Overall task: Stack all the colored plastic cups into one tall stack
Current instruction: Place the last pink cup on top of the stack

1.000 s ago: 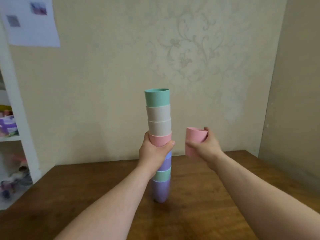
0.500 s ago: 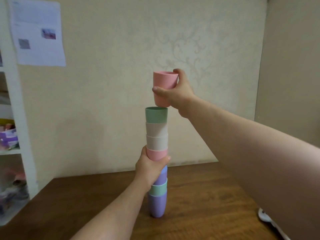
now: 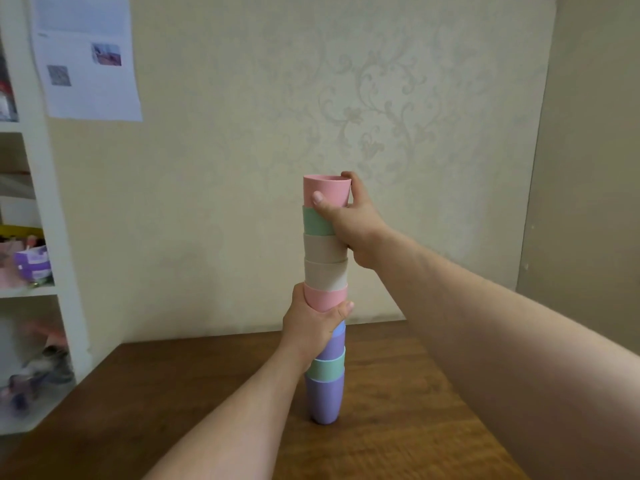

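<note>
Wall (image 3: 242, 168): pale, with a faint floral scroll pattern; it fills the frame from your 9 o'clock round to 3 o'clock.
Tabletop (image 3: 398, 393): dark brown wood, spreading across your 6 o'clock; the stack stands on it near its far edge.
Shelf unit (image 3: 52, 237): white, at your 9 o'clock, its compartments cluttered with blurred items you cannot tell apart.
Paper sheet (image 3: 86, 57): stuck to the wall at your 10 o'clock, carrying two small pictures; the print is too blurred to read.
Stack of cups (image 3: 325, 271): upright at the centre of your view, cups nested mouth-up. From the bottom you see purple, green, purple, a trace of blue, pink, two beige and green, with the pink one on top.
Right hand (image 3: 353, 223): it reaches in from your 4 o'clock and meets the stack's top. Your grip is pinching the top pink cup, thumb on the near face, fingers curled round the far rim, the palm lying against the green and beige cups.
Left hand (image 3: 311, 323): it comes up from your 7 o'clock. Your grip is wrapped tight round the middle of the stack, fingers over the lower pink cup and the purple one beneath.
Top pink cup (image 3: 327, 190): seated in the green cup (image 3: 317, 221) at the head of the stack, rim level and open upward.
Bottom purple cup (image 3: 325, 398): resting on the tabletop, bearing the whole column.
</note>
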`<state>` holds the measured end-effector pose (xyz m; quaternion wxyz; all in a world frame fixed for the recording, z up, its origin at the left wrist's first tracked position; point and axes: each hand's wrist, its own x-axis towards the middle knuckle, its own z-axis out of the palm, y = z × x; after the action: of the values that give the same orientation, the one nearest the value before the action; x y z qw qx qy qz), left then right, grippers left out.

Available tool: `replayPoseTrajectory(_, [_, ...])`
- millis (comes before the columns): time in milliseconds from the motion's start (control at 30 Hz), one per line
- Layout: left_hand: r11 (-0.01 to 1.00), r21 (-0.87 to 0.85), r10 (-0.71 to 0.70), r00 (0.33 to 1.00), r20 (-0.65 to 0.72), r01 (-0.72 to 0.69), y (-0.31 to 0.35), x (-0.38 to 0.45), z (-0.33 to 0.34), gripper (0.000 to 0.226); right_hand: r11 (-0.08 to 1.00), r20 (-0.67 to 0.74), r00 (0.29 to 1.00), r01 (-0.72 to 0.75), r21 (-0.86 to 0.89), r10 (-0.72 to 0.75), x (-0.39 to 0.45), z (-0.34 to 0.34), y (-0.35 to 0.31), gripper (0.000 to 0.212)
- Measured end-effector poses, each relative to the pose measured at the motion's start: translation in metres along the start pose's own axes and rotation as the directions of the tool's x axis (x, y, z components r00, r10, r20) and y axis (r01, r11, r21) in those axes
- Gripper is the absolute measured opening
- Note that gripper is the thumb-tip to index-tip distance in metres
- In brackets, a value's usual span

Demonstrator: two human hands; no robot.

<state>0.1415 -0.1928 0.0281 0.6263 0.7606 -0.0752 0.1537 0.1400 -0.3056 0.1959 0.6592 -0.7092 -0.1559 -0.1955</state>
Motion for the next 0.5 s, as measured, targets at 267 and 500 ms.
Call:
replayPoseTrajectory(267, [1.0,-0.014,-0.016,1.0,0.009,0.016,-0.002,0.001,0.0,0.084,0.999,0.058,0.998,-0.004,0.053,0.001,-0.007,0.001,-0.001,0.058])
replayPoseTrajectory(500, [0.999,0.013,-0.038,0.999,-0.007,0.038,-0.003,0.002,0.0,0.076,0.998,0.211,0.977,0.032,-0.052,-0.02,-0.038,-0.012,0.043,0.073])
